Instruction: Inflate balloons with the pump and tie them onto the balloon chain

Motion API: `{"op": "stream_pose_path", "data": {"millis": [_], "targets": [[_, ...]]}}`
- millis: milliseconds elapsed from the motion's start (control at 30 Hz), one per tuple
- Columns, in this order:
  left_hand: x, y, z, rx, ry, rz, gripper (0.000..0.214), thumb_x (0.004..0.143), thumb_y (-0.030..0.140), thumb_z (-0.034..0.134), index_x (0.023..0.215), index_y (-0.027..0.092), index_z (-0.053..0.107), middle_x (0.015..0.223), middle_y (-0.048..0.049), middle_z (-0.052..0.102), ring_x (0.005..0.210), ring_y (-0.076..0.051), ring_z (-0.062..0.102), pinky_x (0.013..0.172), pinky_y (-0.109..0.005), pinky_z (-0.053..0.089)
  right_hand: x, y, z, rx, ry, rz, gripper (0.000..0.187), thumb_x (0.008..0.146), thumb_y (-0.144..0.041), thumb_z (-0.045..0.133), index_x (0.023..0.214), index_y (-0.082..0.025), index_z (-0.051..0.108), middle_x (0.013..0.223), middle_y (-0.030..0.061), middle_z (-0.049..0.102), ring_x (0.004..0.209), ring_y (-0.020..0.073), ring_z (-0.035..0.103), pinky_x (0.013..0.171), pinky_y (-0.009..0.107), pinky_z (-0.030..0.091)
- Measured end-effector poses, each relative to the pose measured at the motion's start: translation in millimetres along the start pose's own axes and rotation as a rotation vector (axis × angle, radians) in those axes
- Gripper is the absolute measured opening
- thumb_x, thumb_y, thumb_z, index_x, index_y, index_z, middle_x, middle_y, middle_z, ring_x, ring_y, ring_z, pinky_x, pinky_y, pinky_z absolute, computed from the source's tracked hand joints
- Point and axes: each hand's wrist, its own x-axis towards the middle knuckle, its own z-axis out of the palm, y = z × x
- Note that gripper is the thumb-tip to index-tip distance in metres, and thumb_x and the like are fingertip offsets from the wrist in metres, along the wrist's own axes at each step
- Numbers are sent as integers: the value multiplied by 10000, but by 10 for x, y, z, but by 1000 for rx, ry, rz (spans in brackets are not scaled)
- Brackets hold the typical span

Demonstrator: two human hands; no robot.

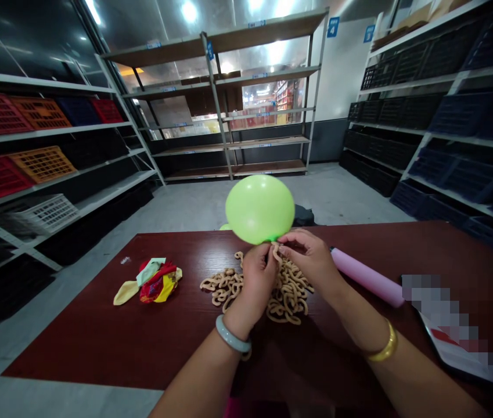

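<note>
An inflated light-green balloon [260, 209] stands above the table's far edge, its darker green neck pointing down between my hands. My left hand [255, 278] is closed in a pinch just under the neck, thumb and forefinger together. My right hand [309, 254] pinches a tan rubber band [276, 251] against the neck from the right. Fingers partly hide where band and neck meet, so I cannot tell whether the band goes around it. Beneath both hands lies a pile of tan rubber bands [287, 302], with more to the left of my left wrist.
Several uninflated balloons [154, 283] lie on the left of the dark red table [98, 342]. On the right are a pink cylinder [368, 276] and a flat, partly blurred device [450, 342]. Shelves with crates [43, 113] flank the room; a metal rack [229, 98] stands behind.
</note>
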Motion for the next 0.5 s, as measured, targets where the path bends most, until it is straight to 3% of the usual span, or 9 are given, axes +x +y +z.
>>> {"op": "stream_pose_path", "data": {"millis": [167,300,500], "targets": [[28,5,-64,114,-93,128,178,885,196,467,746,156,571,683,-28,577,637,-135,500,592,-246,337,19,68,-46,129,-75,202,179,679,-328,734,793,-204,674,821,22,651,734,155,603,684,306,487],[51,-38,-75,101,-116,186,209,902,212,447,727,156,547,674,-34,569,632,-141,501,603,-261,351,13,57,-61,324,-136,361,183,644,-323,751,742,-191,670,697,0,652,620,126,572,602,276,462],[64,-21,-65,-107,-178,144,258,933,308,428,781,163,576,735,-36,599,676,-142,531,628,-256,392,-11,-21,17,517,-147,397,173,696,-347,711,720,-180,675,715,28,668,656,149,602,599,283,478]]}}
